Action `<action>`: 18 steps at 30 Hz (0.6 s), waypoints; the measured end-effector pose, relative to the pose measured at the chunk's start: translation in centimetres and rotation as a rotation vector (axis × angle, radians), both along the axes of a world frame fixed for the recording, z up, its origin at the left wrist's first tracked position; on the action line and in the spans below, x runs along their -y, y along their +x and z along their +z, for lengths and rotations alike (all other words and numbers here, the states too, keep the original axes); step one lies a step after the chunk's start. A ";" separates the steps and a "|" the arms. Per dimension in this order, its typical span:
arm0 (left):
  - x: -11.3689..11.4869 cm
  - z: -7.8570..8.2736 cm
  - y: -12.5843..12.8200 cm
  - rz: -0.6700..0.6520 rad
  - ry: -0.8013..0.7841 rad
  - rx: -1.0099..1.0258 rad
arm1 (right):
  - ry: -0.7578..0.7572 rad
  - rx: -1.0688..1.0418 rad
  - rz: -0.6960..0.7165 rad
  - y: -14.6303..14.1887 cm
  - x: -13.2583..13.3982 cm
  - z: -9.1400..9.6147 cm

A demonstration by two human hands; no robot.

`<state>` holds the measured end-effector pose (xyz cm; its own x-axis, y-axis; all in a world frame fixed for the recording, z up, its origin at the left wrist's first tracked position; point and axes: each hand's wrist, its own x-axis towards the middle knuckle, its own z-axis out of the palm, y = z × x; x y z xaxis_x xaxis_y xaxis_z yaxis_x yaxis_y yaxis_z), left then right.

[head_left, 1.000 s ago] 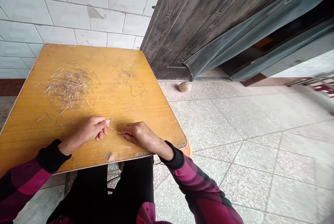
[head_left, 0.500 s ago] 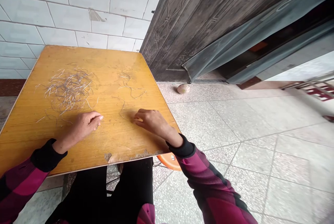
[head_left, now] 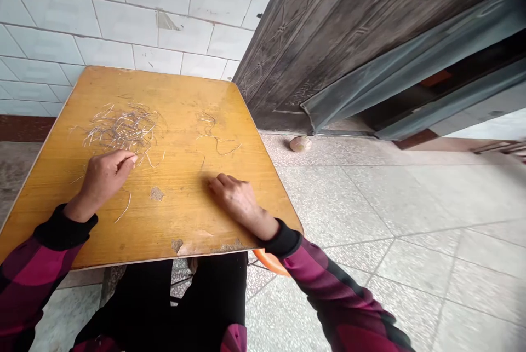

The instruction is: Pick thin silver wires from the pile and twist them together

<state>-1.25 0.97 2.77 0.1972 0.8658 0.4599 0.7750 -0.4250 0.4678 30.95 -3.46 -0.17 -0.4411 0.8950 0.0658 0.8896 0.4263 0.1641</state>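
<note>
A pile of thin silvery wire strands (head_left: 121,128) lies on the far left part of a worn yellow wooden table (head_left: 176,94). My left hand (head_left: 104,177) rests at the near edge of that pile, fingers curled and pinched at a strand. A loose strand (head_left: 123,208) lies just below that hand. My right hand (head_left: 232,194) lies on the table near its right edge, fingers curled under, and I cannot see anything in it. A few darker strands (head_left: 213,136) lie beyond the right hand.
A white tiled wall (head_left: 123,18) stands behind the table. A dark carved door (head_left: 329,40) is to the right. A small round ball (head_left: 300,144) lies on the speckled floor (head_left: 390,220). An orange stool edge (head_left: 267,260) shows under the table.
My left hand has moved away from the right hand and up to the wire pile. My right hand let go of the strand they shared and settled near the table's right edge.
</note>
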 end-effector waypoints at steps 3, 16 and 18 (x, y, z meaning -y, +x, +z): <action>-0.2 0.0 -0.1 0.007 0.002 0.003 | -0.040 0.051 0.002 0.6 -3.2 0.6; -1.0 -0.2 -0.7 0.051 -0.115 -0.191 | 0.000 -0.312 0.065 -3.6 -5.8 2.2; -1.0 0.6 -1.6 0.003 -0.177 -0.240 | -0.047 -0.364 0.145 -4.5 -4.7 1.8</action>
<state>-2.82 1.95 3.33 0.2790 0.9294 0.2418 0.8737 -0.3501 0.3377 26.40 1.26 1.60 -0.5184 0.8310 0.2017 0.8159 0.5513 -0.1741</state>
